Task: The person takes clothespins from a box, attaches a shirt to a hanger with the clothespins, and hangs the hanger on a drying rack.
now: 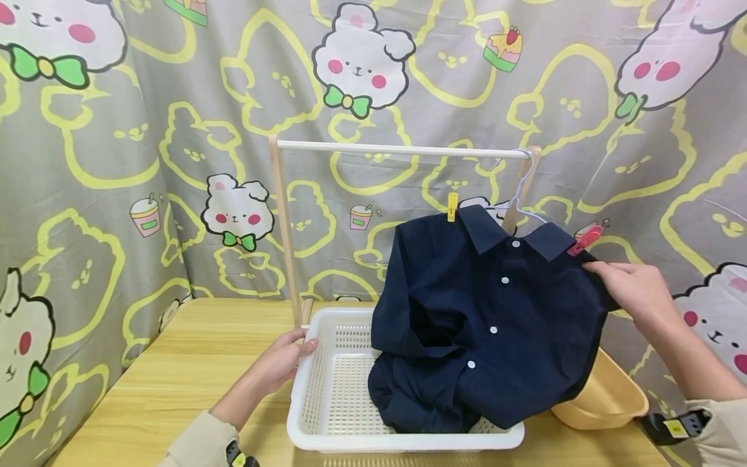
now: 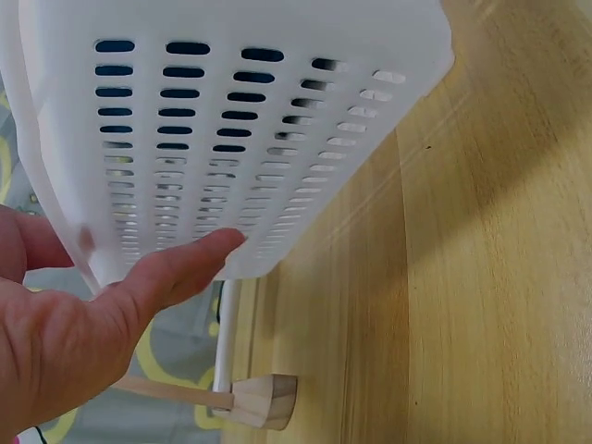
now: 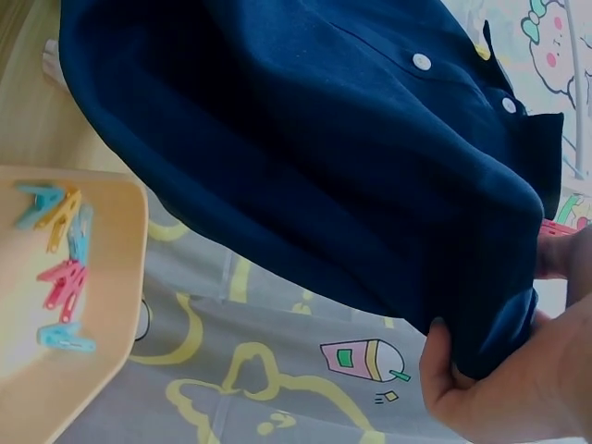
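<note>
A navy button-up shirt (image 1: 519, 305) hangs by its collar from a thin lilac hanger (image 1: 518, 194); its lower part drapes into a white slotted plastic basket (image 1: 296, 415). A yellow clothespin (image 1: 452, 207) stands on one shoulder and a red clothespin (image 1: 585, 240) on the other. My right hand (image 1: 636, 292) grips the shirt near the red clothespin, fabric bunched between thumb and fingers in the right wrist view. At the basket's far left corner, my left hand (image 1: 286, 358) holds the rim, with fingers on both sides of the wall in the left wrist view.
A wooden rack with a white rail (image 1: 397, 149) stands behind the basket, the hanger hooked near its right end. On the right lies a yellow-orange bin (image 1: 621, 392) with several colored clothespins (image 3: 65, 287). A patterned curtain (image 1: 192, 130) surrounds the wooden table (image 1: 140, 395).
</note>
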{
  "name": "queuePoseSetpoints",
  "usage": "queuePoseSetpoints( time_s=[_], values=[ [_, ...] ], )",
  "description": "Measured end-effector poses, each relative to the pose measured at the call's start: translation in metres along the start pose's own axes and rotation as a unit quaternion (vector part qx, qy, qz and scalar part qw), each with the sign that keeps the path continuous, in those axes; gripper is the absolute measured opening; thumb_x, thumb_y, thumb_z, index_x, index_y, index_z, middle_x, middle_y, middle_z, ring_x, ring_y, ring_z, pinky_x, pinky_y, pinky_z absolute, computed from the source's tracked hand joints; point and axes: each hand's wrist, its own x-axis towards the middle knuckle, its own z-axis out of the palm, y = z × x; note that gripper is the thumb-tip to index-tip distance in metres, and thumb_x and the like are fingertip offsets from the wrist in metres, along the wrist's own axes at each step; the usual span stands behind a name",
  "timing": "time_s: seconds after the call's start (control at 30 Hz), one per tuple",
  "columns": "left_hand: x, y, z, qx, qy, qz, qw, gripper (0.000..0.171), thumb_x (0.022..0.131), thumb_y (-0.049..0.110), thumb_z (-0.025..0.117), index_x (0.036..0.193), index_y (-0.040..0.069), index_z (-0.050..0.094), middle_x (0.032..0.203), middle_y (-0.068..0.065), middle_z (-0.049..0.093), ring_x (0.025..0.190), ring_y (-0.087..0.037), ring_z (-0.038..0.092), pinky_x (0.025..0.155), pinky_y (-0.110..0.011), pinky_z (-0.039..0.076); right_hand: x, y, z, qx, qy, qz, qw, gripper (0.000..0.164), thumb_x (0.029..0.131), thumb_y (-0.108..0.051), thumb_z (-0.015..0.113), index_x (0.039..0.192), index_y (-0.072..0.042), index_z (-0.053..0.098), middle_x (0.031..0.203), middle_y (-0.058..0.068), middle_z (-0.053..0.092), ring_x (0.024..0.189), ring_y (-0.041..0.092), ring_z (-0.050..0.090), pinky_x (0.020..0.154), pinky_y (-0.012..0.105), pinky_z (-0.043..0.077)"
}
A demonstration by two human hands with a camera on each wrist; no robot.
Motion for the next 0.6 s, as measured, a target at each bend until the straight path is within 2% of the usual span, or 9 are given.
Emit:
queuePoseSetpoints(
  time_s=[0.23, 0.37, 0.47, 0.6],
  values=[
    [0.000, 0.000, -0.001, -0.001, 0.000, -0.001, 1.0000, 0.050, 0.108, 0.021, 0.044, 0.147, -0.010, 0.034, 0.129, -0.033, 0.058, 0.113, -0.037, 0.066, 0.090, -0.048, 0.057, -0.002, -0.004, -0.001, -0.012, -0.006, -0.024, 1.000, 0.077, 0.101, -0.062, 0.042, 0.141, 0.003, 0.052, 0.148, 0.040, 0.038, 0.131, 0.057, 0.037, 0.099, 0.070, 0.034],
    [-0.001, 0.001, 0.000, -0.001, -0.001, 0.001, 1.0000, 0.050, 0.109, 0.020, 0.043, 0.148, -0.010, 0.034, 0.130, -0.034, 0.057, 0.114, -0.036, 0.065, 0.091, -0.048, 0.056, -0.005, -0.007, 0.000, -0.037, 0.012, -0.024, 0.999, 0.080, 0.101, -0.062, 0.042, 0.149, 0.002, 0.042, 0.149, 0.043, 0.034, 0.132, 0.063, 0.030, 0.098, 0.074, 0.031],
    [-0.001, 0.001, 0.000, -0.002, -0.004, 0.003, 1.0000, 0.051, 0.109, 0.020, 0.043, 0.148, -0.010, 0.033, 0.131, -0.034, 0.057, 0.115, -0.037, 0.065, 0.092, -0.048, 0.056, -0.008, -0.009, 0.003, -0.060, 0.039, -0.050, 0.996, 0.077, 0.102, -0.060, 0.044, 0.147, 0.002, 0.045, 0.145, 0.043, 0.038, 0.127, 0.065, 0.030, 0.095, 0.074, 0.030],
    [-0.001, 0.001, 0.001, -0.001, -0.003, 0.002, 1.0000, 0.051, 0.108, 0.019, 0.043, 0.148, -0.011, 0.033, 0.130, -0.034, 0.057, 0.115, -0.037, 0.065, 0.091, -0.048, 0.056, -0.011, -0.012, 0.009, -0.076, 0.094, -0.118, 0.986, 0.062, 0.102, -0.050, 0.051, 0.135, 0.003, 0.053, 0.133, 0.041, 0.048, 0.119, 0.063, 0.036, 0.092, 0.073, 0.023]
  ],
)
